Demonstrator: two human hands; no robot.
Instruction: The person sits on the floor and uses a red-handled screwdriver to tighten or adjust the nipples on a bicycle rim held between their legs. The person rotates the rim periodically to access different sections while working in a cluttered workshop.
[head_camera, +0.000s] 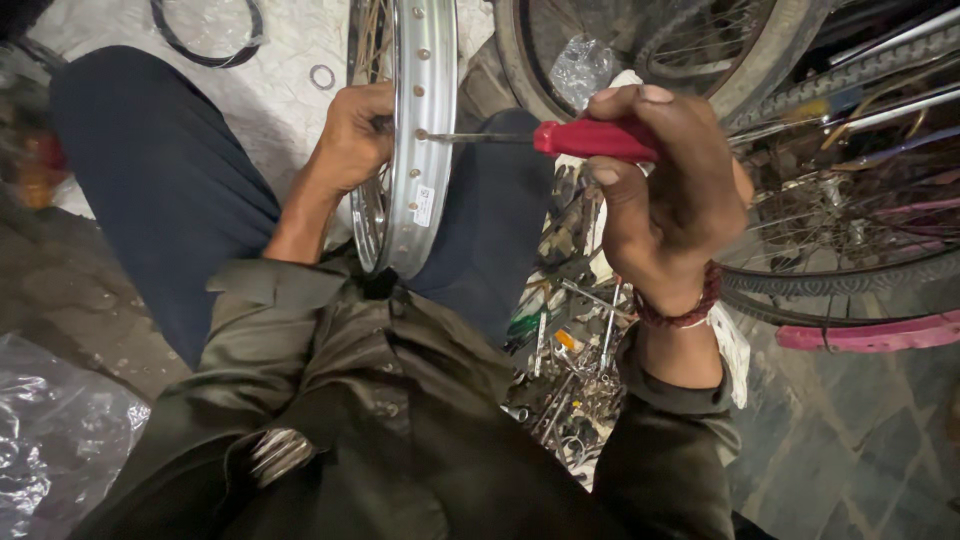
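- A bare chrome wheel rim (425, 150) is seen standing upright between the person's knees, in the upper middle of the frame, with its edge turned toward the camera.
- The rim is steadied by the left hand (352, 135), which is closed around the spokes just left of the rim's band.
- A red-handled screwdriver (560, 138) is held level in the right hand (660, 180), right of centre; the handle is wrapped tightly by the fingers and thumb.
- The screwdriver's thin metal shaft is pointed left, and its tip is set against a spoke hole on the rim's inner band.
- A red beaded bracelet (685, 305) is worn on the right wrist.
- Dark blue trousers (160, 190) and a dark olive shirt (400, 420) fill the lower and left parts of the frame.
- A heap of loose hand tools (570, 340) is spread on the floor below the right hand.
- Other bicycle wheels with tyres (830, 150) are stacked at the upper right, with a pink mudguard (870, 335) beneath them.
- A small metal ring (322, 76) and a black rubber loop (205, 40) lie on the pale floor at the upper left.
- Crumpled clear plastic (50, 440) is seen at the lower left.
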